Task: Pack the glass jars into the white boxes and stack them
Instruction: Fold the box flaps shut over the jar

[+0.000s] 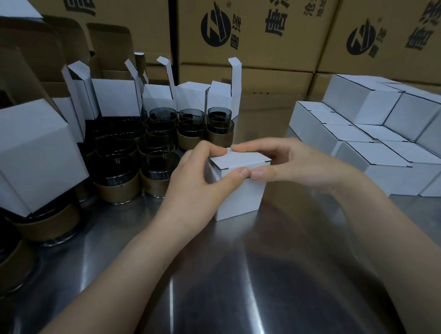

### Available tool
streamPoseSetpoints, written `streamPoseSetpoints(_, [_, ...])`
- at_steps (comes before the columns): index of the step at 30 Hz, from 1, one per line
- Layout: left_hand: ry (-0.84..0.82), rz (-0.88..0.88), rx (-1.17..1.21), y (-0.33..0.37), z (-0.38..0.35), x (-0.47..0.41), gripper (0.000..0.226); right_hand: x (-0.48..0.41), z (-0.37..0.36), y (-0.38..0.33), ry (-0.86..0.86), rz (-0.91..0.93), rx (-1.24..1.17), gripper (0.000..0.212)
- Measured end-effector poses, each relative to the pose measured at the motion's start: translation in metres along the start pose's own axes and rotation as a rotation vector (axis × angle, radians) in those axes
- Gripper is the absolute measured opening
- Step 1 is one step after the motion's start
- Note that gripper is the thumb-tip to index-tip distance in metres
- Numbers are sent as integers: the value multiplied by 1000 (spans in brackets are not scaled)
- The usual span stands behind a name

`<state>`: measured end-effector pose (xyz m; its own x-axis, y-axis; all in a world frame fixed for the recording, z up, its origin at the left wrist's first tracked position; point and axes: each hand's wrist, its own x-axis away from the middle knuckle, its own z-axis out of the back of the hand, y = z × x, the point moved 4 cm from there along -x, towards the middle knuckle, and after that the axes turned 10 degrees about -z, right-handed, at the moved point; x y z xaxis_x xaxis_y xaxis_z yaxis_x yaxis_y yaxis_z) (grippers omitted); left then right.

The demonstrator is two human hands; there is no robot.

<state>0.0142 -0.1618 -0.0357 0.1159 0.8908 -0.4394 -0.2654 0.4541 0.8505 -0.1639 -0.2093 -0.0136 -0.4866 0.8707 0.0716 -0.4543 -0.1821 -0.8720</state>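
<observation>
A small white box stands on the steel table in the middle, its lid folded down. My left hand grips its left side, thumb on the front top edge, fingers over the far edge. My right hand pinches the top from the right, thumb at the front, forefinger at the back. Both thumbs meet at the front edge. Several dark glass jars with brown paper bands stand at the left. Closed white boxes are stacked at the right. Whatever is inside the held box is hidden.
Open white boxes with raised flaps stand behind the jars, and one large one sits near left. Brown printed cartons wall off the back. Bare steel lies in front of my arms.
</observation>
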Motion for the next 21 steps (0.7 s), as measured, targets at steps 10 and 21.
streamPoseSetpoints(10, [-8,18,10,1,1,0,32,-3,1,3,20,-101,27,36])
streamPoseSetpoints(21, [3,43,30,-1,1,-2,13,-3,-1,1,6,-77,-49,23])
